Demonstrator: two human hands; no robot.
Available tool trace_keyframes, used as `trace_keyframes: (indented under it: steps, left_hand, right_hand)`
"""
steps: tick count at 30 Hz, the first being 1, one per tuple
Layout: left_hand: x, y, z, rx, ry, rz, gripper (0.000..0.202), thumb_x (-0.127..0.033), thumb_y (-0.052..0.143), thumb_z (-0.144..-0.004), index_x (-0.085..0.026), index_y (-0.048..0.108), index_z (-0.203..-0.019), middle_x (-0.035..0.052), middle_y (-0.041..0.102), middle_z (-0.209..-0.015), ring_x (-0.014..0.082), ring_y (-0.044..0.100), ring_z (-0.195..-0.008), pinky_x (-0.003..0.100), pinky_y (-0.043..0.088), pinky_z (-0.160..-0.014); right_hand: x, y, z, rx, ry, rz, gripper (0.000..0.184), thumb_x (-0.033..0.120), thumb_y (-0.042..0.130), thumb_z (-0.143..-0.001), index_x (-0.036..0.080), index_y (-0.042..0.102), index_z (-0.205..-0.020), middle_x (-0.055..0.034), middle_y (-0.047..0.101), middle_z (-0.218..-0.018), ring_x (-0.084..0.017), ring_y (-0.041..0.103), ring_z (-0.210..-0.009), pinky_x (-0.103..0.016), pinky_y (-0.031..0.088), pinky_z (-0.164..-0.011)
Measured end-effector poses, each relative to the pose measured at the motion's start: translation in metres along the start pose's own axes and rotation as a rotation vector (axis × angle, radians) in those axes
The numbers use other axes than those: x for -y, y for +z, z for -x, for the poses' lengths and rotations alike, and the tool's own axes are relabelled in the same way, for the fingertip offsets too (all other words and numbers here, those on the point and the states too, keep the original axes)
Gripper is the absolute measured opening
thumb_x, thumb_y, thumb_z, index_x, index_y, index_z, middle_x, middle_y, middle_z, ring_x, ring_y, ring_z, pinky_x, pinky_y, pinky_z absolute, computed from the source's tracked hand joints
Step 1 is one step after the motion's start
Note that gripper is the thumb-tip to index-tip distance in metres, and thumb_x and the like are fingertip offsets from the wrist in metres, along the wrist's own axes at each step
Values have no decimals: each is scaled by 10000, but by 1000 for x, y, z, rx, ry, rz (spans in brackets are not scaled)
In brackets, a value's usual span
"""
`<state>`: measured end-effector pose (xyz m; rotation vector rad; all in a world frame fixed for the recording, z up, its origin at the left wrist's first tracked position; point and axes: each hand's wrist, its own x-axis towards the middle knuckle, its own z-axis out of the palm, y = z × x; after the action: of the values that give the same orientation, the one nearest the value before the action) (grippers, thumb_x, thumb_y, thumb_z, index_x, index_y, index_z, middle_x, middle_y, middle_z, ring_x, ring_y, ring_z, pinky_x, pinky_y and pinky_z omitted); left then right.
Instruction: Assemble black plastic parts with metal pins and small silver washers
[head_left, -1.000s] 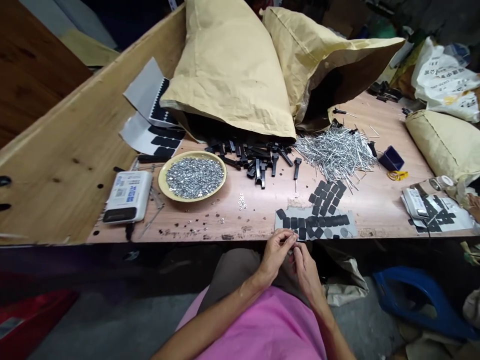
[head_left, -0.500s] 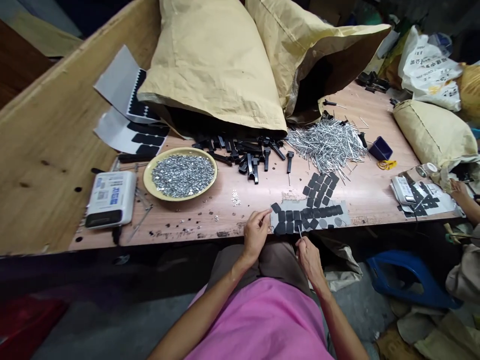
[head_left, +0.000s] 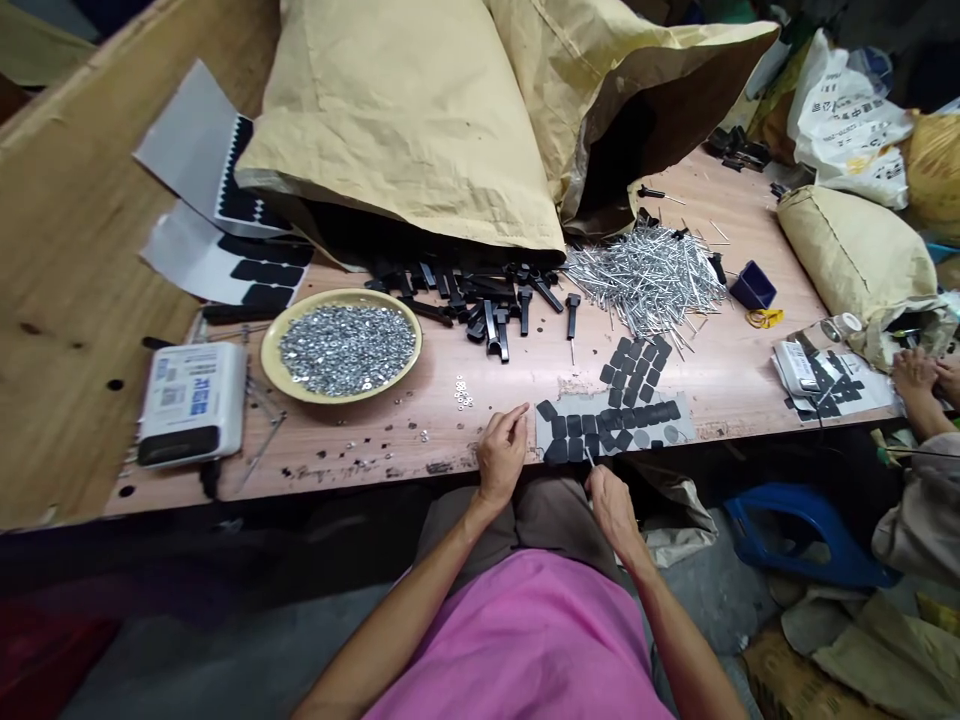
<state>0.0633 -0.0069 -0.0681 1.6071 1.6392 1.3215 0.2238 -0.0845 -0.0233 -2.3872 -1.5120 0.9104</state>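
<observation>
My left hand (head_left: 502,458) is at the table's front edge, just left of a grey sheet (head_left: 681,430). Its fingers are drawn together in a pinch; whatever is between them is too small to make out. Several black rounded-square pads (head_left: 574,425) lie in rows on that sheet, one tilted at its top left corner. My right hand (head_left: 612,505) is closed around a thin metal rod (head_left: 589,457), whose tip points at the pads along the sheet's front edge. Behind the sheet, more black pads (head_left: 636,372) form a slanting block.
Left of my hands stand a yellow bowl (head_left: 268,352) of small metal nuts and a white box-shaped device (head_left: 193,405). Beyond lie black plastic parts (head_left: 495,310), a heap of metal rods (head_left: 649,275) and large paper sacks (head_left: 405,130). Another person's hands (head_left: 916,380) are at far right.
My left fingertips have drawn slightly left, away from the sheet's edge. My right hand keeps the rod at nearly the same place. The view has shifted a little; more of the other person's hands shows.
</observation>
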Motion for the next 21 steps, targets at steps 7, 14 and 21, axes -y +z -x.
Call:
trace_keyframes:
  steps: [7, 14, 21]
  left_hand:
    - [0, 0, -2, -21, -5, 10, 226, -177, 493, -844, -166, 689, -956, 61, 699, -832, 134, 633, -698, 235, 490, -650]
    - [-1, -1, -3, -26, -31, -3, 228, -191, 499, -838, -166, 695, -952, 59, 702, -807, 129, 625, -654, 232, 482, -614]
    - [0, -2, -5, -16, -53, 2, 233, -177, 510, -824, -162, 696, -962, 68, 706, -830, 137, 636, -687, 236, 489, -639]
  right_hand:
    - [11, 9, -7, 55, 65, -258, 317, 238, 291, -827, 218, 448, -552, 19, 459, -534, -134, 434, -552, -237, 304, -541]
    - [13, 14, -12, 125, 160, -501, 261, 281, 319, -782, 217, 426, -552, 45, 382, -475, -103, 334, -442, -217, 256, -439]
    - [22, 13, -4, 234, 300, -718, 174, 327, 338, -741, 222, 388, -612, 94, 288, -429, -61, 200, -345, -179, 154, -355]
